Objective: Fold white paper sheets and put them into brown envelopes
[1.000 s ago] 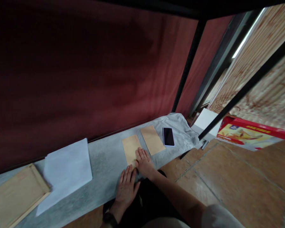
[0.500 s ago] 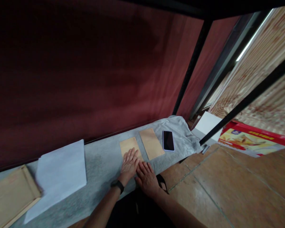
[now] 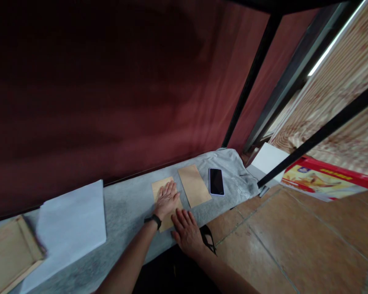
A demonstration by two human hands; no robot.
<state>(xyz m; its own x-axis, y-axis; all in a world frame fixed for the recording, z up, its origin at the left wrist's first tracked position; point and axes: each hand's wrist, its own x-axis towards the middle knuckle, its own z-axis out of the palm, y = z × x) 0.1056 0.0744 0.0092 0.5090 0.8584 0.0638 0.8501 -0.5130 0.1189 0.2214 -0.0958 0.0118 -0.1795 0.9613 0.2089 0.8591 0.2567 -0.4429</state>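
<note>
My left hand (image 3: 167,200), with a dark band on the wrist, lies flat on a tan paper piece (image 3: 160,187), fingers stretched out. Just below and to the right, my right hand (image 3: 187,230) is spread, its fingertips at the lower right edge of the same piece. It holds nothing. A second tan paper piece (image 3: 194,186) lies beside the first, to its right. Further right is a phone (image 3: 216,181) with a dark screen. All of these rest on a grey cloth-covered surface (image 3: 125,204).
White sheets (image 3: 73,220) and a tan box-like tray (image 3: 12,253) lie at the left. A dark red wall (image 3: 110,122) stands behind. Black bars (image 3: 251,81) cross at the right, near a white box (image 3: 268,161) and a red and yellow carton (image 3: 325,179) by the tiled floor.
My left hand has moved up on the paper piece, away from my right hand, and more of the piece's lower part shows. The view has shifted slightly.
</note>
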